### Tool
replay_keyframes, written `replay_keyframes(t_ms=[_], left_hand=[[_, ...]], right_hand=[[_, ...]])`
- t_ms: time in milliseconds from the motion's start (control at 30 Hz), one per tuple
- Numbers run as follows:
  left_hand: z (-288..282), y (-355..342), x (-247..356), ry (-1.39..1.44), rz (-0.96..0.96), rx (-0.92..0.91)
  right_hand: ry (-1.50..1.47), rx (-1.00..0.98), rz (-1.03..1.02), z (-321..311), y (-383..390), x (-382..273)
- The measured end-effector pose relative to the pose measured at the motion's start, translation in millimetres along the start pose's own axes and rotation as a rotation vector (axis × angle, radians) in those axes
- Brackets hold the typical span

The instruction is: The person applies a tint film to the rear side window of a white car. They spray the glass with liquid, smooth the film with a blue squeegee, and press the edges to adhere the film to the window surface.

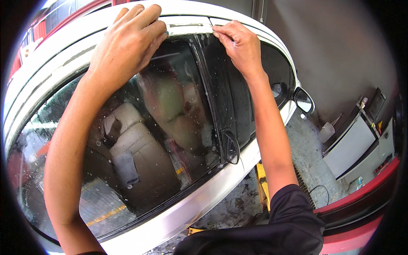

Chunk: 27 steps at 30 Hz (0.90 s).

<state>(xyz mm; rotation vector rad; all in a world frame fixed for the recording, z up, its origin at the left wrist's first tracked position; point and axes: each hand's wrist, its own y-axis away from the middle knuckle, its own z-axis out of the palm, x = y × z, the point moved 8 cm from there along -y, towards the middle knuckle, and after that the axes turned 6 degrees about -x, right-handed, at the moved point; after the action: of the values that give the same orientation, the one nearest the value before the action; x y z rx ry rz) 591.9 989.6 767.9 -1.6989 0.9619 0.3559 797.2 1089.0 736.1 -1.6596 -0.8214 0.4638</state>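
Observation:
Beside me stands a white car; its upper door frame (187, 29) shows a dark, scuffed streak. My left hand (131, 40) is raised to this frame above the wet, spotted window (170, 106), fingers curled. A small teal spot shows by its fingertips, but whatever they hold is hidden. Farther right, my right hand (242, 46) pinches with thumb and forefinger at the frame, close to the gap between the doors. What is in that pinch is too small to make out. Below it runs the black door pillar (208, 97).
A black door handle (231, 146) sits below the window, and a side mirror (303, 100) juts out at the right. Loose pale panels (352, 146) lean beyond the car near a whitish container (326, 132). A red-edged surface (357, 193) lies at the lower right.

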Motion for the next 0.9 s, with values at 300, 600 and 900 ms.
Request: replay_keyframes(t_ms=[300,600,900], left_hand=[[-3,-2,1,-0.007,0.001,-0.015],[-5,-2,1,-0.005,0.018,0.013],[-5,1,-2,-0.021,0.032,-0.08]], right_hand=[[-0.101,-0.03,0.233,3,-6,16],[0.064,-0.071,0.416,5,-21,22],[0.074,-0.113,0.464,7,-25,30]])
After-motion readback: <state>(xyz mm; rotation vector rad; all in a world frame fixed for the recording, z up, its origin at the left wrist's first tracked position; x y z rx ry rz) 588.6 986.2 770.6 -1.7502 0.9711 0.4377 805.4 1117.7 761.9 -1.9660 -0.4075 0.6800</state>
